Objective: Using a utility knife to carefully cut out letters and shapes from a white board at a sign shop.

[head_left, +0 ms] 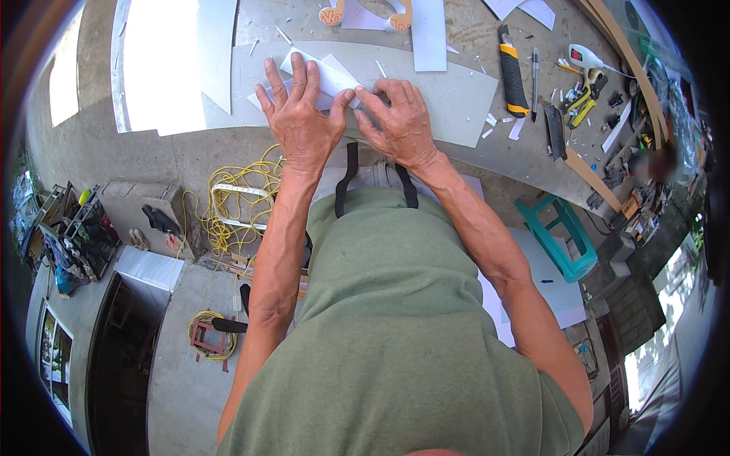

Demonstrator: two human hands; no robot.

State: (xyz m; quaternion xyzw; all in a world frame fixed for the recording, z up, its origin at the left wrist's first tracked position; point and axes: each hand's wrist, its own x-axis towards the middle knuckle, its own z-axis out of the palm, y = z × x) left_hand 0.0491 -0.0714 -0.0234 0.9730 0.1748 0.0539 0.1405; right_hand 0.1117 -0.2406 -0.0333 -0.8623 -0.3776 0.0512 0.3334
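A narrow white strip (328, 78), which looks like folded card or thin board, lies slantwise over other white pieces. My left hand (306, 125) rests on it with the fingers stretched out and apart, the thumb at the strip's near end. My right hand (401, 125) is at that same end, fingers curled in, thumb and forefinger closed on the edge. The two hands nearly touch there. Beneath them is a large pale sheet (452, 102) on the grey work table. What lies under my palms is hidden.
To the right are a yellow-and-black utility knife (513, 76), a pen (534, 83), a glue gun (585, 55) and yellow-handled pliers (584, 102) among white scraps. Orange-and-white pieces (397, 23) lie at the far edge. A green stool (559, 235) and yellow cord (228, 205) are below.
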